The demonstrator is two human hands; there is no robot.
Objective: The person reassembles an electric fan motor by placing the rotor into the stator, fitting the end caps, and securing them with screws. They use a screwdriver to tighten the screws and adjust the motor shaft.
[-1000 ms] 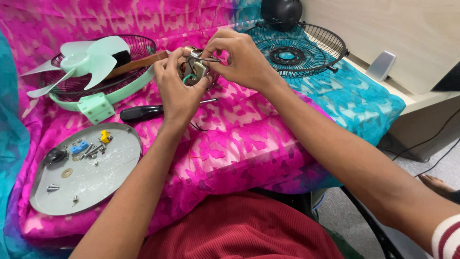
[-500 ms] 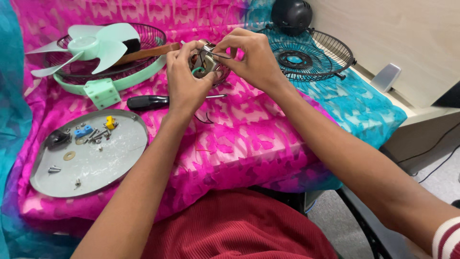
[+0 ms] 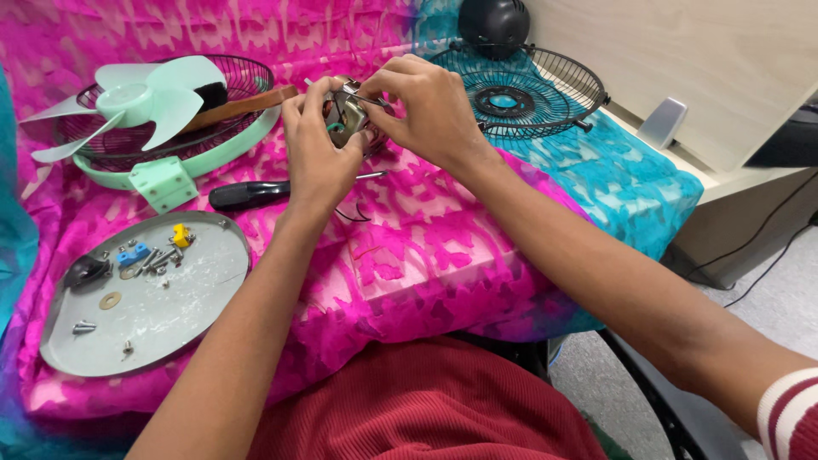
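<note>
Two hands, left hand (image 3: pixel 317 158) and right hand (image 3: pixel 426 111), closed around one small motor (image 3: pixel 345 119); two fan grilles nearby.

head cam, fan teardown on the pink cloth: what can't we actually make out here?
- Small metal motor part, head view: mostly covered by the left hand and right hand; its shape is unclear.
- Thin metal piece at the right fingertips: too small to identify.
- Small parts on the grey round tray: too small to tell apart.
- Black screwdriver: shaft passes behind the left hand.
- Black round object: cut by the top edge.
</note>
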